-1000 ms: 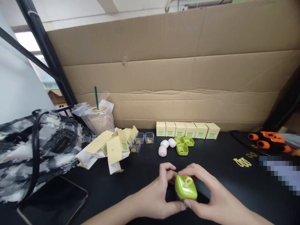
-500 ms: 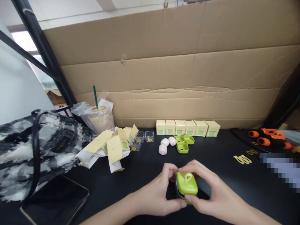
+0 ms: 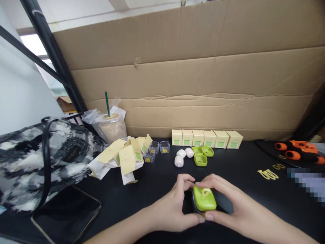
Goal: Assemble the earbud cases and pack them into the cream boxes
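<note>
Between my two hands, near the table's front, is a small square case [image 3: 204, 199] with a glossy green lid and a pale yellow loop on top. Its lower part looks clear or dark and is mostly hidden by my fingers. My left hand [image 3: 175, 206] curls round the left side, thumb at the near lower edge. My right hand [image 3: 228, 203] grips the lid, thumb at the front corner and fingertips at the back. Beyond them lie several white rounded pieces [image 3: 179, 161] and several green square shells [image 3: 200, 160].
A row of small cream boxes [image 3: 209, 139] stands by the cardboard wall [image 3: 165, 81]. Left are clear cups [image 3: 164, 147], opened cartons [image 3: 127, 161], a bagged drink [image 3: 111, 130], a bag [image 3: 68, 156] and a tablet [image 3: 67, 217]. Yellow loops [image 3: 268, 174] and an orange-black object [image 3: 299, 149] lie right.
The whole view has shifted slightly, with things appearing a little further right. Both hands stay on the green-lidded case, and the lid seems to sit slightly lower.
</note>
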